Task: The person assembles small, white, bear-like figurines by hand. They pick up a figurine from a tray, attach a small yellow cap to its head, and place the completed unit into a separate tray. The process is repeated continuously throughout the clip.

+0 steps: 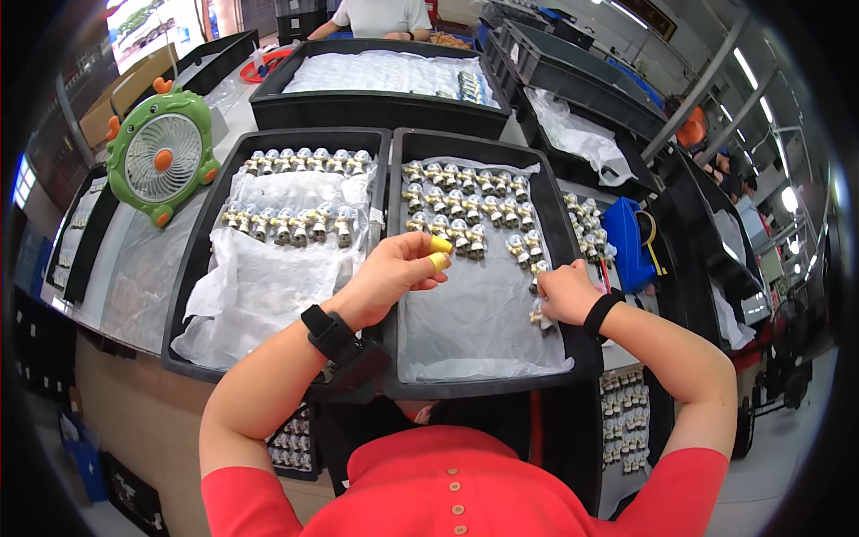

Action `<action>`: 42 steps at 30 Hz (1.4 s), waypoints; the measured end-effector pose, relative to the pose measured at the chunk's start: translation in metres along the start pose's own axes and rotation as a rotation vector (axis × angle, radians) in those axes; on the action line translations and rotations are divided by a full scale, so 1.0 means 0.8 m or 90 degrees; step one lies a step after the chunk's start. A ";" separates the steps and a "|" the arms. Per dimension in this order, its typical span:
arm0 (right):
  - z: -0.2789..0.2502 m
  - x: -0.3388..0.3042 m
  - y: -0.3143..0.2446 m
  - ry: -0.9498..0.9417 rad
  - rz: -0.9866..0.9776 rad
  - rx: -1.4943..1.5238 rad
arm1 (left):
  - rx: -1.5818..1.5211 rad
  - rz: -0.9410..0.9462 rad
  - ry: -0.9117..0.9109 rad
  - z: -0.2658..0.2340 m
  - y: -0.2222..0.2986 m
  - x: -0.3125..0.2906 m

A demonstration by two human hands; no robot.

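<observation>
My left hand [394, 276] hovers over the inner edge of the right-hand black tray [501, 388]. Yellow covers [439, 252] sit on its thumb and index finger; a small gap parts their tips, and I see nothing held between them. My right hand [569, 294] is closed at the right side of that tray, its fingertips bent down on a small white-and-gold figurine [539, 269] that they partly hide. Another figurine [540, 316] shows just below the fingers. Rows of similar figurines [465, 206] stand on the thin white sheet [474, 331] lining the tray.
To the left, a second black tray [183, 309] holds two rows of figurines on white sheeting. More figurines [588, 224] and a blue bin [631, 246] stand at the right. A green fan [164, 154] is at the left; a large tray [358, 112] lies ahead, with a person [385, 18] behind it.
</observation>
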State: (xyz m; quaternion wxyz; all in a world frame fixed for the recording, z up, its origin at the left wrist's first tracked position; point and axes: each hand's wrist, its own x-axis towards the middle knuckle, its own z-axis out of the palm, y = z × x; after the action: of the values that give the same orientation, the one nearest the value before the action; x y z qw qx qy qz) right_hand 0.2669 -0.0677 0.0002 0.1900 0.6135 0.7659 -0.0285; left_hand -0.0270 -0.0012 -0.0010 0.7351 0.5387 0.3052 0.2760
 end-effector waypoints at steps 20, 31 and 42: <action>-0.100 0.015 -0.100 0.325 -0.237 0.553 | -0.080 -0.047 -0.124 0.008 0.007 -0.009; -0.062 0.057 -0.098 0.310 -0.253 0.843 | -0.213 -0.038 -0.066 0.002 0.001 0.002; -0.050 0.064 -0.094 0.284 -0.275 0.921 | -0.180 -0.046 -0.010 0.006 -0.002 0.008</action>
State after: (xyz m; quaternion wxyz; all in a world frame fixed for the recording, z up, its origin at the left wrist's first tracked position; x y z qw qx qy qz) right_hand 0.1764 -0.0276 0.0064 -0.4244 0.4139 0.6796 -0.4321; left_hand -0.0193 0.0004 -0.0022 0.8155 0.4208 0.2764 0.2854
